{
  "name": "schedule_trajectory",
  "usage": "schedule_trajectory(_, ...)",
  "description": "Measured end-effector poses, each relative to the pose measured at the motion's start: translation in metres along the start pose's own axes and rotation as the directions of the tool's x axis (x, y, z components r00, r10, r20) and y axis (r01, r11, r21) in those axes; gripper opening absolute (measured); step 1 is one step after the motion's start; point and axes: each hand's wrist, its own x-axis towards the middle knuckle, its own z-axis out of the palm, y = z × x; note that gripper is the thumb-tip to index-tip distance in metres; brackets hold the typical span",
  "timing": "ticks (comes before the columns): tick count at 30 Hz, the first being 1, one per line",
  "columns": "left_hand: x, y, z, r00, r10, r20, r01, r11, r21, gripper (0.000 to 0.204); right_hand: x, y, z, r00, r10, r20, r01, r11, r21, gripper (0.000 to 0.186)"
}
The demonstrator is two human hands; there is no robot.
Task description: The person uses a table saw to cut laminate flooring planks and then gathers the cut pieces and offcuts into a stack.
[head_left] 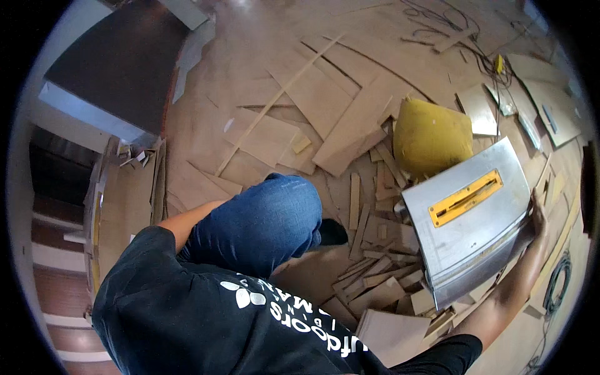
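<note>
A table saw point(475, 219) with a bare metal top stands at my right, tilted in the picture. A long yellow insert plate point(465, 198) with a dark slot lies in its top. My right forearm runs along the saw's near side, and my right hand point(537, 219) is closed on the right edge of the top, its fingers partly hidden. My left arm passes behind my raised knee in blue jeans point(262, 219), which hides the left hand. A bulging yellow sack point(431, 137) sits against the saw's far side.
Wood offcuts point(381, 275) lie heaped beside the saw. Flat brown boards point(353, 131) and a long thin strip point(278, 103) cover the floor ahead. Tangled cables point(481, 50) lie at the far right, a coiled dark cable point(556, 284) at the right. Steps point(65, 281) descend at the left.
</note>
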Motion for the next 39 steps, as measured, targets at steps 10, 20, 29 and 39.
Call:
schedule_trajectory(10, 0.085, -0.092, -0.038, 0.989, -0.018, 0.147, 0.014, 1.0, 0.028, 0.032, -0.125, -0.041, -0.021, 0.842, 0.356, -0.405, 0.048, 0.699, 0.713, 0.071)
schedule_trajectory(20, 0.112, -0.302, -0.162, 0.927, -0.195, -0.32, 0.152, 0.976, -0.154, 0.038, -0.484, -0.09, 0.099, 0.766, 0.508, -0.393, -0.161, 0.745, 0.648, 0.059)
schedule_trajectory(29, 0.123, -0.398, -0.172, 0.803, -0.329, -0.498, 0.023, 0.851, -0.524, 0.058, -0.583, -0.294, 0.215, 0.998, 0.062, -0.024, -0.05, 0.939, 0.339, 0.033)
schedule_trajectory(39, 0.081, -0.372, -0.161, 0.91, -0.257, -0.326, -0.026, 0.749, -0.662, 0.05, -0.503, -0.345, 0.268, 0.958, -0.029, 0.285, -0.112, 0.879, 0.464, 0.032)
